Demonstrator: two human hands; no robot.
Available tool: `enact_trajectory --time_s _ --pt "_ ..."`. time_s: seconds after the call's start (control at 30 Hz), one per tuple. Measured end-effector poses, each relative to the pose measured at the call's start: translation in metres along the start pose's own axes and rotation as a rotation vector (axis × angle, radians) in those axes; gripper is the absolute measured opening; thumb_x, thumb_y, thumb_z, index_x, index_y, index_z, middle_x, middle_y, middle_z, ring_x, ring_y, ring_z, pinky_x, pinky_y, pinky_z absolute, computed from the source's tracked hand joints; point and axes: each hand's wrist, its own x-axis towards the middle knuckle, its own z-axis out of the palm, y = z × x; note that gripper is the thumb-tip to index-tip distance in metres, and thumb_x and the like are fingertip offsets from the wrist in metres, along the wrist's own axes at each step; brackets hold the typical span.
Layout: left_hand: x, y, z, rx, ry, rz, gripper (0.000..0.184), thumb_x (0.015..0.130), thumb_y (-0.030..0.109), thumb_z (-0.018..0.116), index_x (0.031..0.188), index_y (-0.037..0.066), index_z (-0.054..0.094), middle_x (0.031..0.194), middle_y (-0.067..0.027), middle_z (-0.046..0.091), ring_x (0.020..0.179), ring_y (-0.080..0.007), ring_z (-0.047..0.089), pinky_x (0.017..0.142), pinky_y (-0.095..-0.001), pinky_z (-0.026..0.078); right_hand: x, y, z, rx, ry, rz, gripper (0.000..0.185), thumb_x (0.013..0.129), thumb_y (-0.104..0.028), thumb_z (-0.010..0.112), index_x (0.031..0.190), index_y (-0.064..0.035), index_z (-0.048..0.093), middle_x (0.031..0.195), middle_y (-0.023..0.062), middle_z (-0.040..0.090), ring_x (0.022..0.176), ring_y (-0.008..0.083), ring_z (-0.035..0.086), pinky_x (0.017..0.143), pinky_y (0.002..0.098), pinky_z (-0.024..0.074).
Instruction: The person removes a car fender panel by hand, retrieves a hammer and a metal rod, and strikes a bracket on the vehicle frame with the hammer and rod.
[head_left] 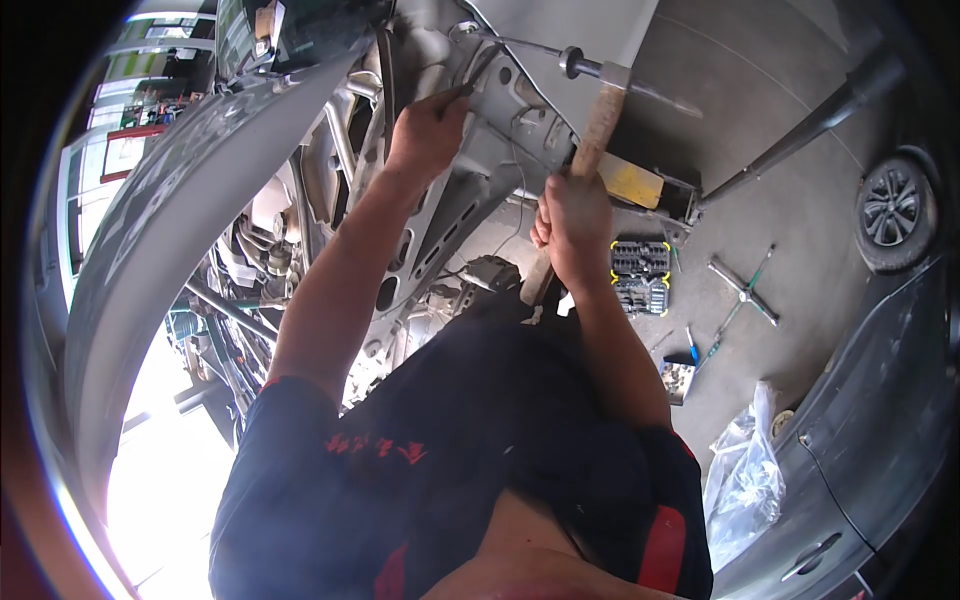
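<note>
The wooden-handled hammer is slanting beside the exposed car frame, its head uppermost in view. The right hand is gripping its handle. The left hand is curling at the frame around something small and dark, not clearly identifiable. Beyond, an open tool case and a cross-shaped wrench are lying on the floor.

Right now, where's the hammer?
In the head view, the hammer is right of centre in the right hand, just left of the yellow panel.
</note>
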Motion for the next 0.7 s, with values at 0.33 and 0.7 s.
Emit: enact_trajectory --time_s 0.33,0.7 --pt "-0.006 0.008 0.004 0.036 -0.019 -0.075 0.042 0.099 0.034 0.061 0.130 0.009 0.072 0.113 -0.0192 0.076 0.105 -0.0270 0.074 0.093 -0.0356 0.054 -0.011 0.004 -0.007 0.018 0.041 -0.094 0.017 0.105 -0.017 0.061 0.104 -0.0079 0.046 0.070 0.0004 0.049 0.051 0.0084 0.046 0.047 0.0271 0.0418" --pt "-0.006 -0.002 -0.002 0.056 0.023 0.079 0.039 0.099 0.032 0.060 0.128 0.009 0.073 0.101 -0.0193 0.077 0.093 -0.0257 0.075 0.085 -0.0365 0.056 -0.013 0.005 -0.007 0.015 -0.039 -0.106 0.017 0.106 -0.016 0.060 0.105 -0.0062 0.046 0.069 0.0004 0.050 0.050 0.0077 0.047 0.045 0.0272 0.0422"
